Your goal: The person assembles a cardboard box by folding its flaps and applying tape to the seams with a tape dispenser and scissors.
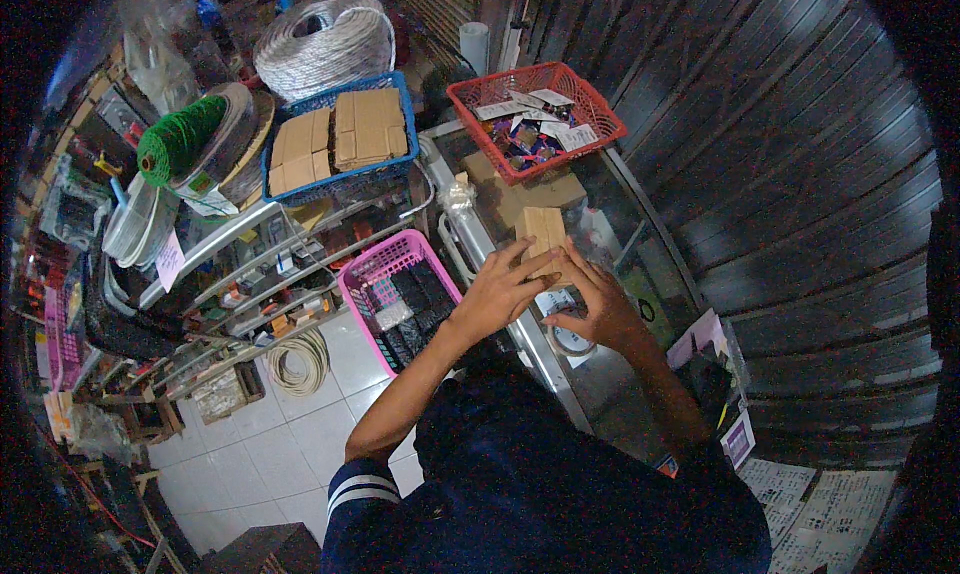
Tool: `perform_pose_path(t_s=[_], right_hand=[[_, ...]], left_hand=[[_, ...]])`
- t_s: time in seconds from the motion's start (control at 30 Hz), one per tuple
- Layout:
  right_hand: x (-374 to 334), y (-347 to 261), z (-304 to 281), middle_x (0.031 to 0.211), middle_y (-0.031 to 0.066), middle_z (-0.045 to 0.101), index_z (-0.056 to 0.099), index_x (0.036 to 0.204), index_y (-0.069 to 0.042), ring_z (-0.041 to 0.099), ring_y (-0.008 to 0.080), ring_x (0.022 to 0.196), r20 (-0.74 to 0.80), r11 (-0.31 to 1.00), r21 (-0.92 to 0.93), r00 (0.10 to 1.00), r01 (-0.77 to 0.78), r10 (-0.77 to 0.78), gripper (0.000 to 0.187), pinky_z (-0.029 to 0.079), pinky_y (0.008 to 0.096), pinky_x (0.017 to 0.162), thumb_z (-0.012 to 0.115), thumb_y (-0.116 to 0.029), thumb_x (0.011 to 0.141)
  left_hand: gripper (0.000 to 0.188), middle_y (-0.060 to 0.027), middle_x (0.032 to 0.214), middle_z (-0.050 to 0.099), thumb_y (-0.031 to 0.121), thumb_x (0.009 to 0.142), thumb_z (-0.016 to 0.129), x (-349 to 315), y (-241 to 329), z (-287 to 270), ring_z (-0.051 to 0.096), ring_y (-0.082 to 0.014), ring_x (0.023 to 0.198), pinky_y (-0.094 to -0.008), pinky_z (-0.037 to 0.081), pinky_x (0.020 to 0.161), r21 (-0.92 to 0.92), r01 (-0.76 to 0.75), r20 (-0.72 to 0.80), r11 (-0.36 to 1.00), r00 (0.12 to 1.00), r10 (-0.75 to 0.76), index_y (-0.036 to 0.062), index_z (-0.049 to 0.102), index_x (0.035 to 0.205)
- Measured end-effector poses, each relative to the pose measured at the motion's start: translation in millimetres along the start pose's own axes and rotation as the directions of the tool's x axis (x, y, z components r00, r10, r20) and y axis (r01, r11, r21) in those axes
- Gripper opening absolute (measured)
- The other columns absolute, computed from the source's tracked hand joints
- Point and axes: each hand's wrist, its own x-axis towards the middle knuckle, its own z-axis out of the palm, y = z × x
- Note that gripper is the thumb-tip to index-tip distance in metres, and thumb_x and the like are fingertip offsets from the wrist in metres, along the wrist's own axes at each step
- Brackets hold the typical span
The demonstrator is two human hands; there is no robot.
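Observation:
A small brown cardboard box rests over the glass-topped counter in front of me, between both hands. My left hand lies across the near part of the box, its fingers bent over the top and side. From the other side, my right hand grips the box's right edge with its fingertips, the thumb reaching left below. A roll of tape lies on the counter under that thumb, partly covered. Just beyond the small box is a larger brown cardboard piece. My fingers hide the near end of the box.
Ahead, a red basket holds small packets and cards. A blue basket carries flattened cardboard. To the left stands a pink basket with black-wrapped parcels. Rope coils and a green twine spool sit far left; a corrugated shutter rises right.

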Motion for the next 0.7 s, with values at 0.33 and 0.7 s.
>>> perform_pose_path(t_s=[0.33, 0.7], right_hand=[[-2, 4, 3, 0.164, 0.0256, 0.028, 0.037, 0.153, 0.004, 0.042, 0.0424, 0.143, 0.005, 0.999, 0.029, 0.999, -0.034, 0.033, 0.101, 0.035, 0.0464, 0.116, 0.087, -0.037, 0.076], [-7, 15, 12, 0.138, 0.0169, 0.06, 0.051, 0.141, 0.0, 0.059, 0.0291, 0.125, -0.163, 0.911, 0.337, 0.938, -0.238, 0.305, 0.07, 0.047, 0.0427, 0.107, 0.084, -0.02, 0.082]], left_hand=[[0.033, -0.0016, 0.153, 0.05, 0.01, 0.084, 0.066, 0, 3, 5, 0.041, -0.0362, 0.142, -0.0496, 0.04, 0.11, 0.014, -0.04, -0.103, 0.999, 0.994, 0.041, 0.016, 0.068, 0.116], [0.021, 0.0013, 0.153, 0.05, 0.02, 0.099, 0.062, 1, 6, 6, 0.041, -0.0378, 0.142, -0.051, 0.037, 0.113, -0.093, 0.072, -0.056, 0.993, 0.995, -0.078, 0.0105, 0.065, 0.117]])
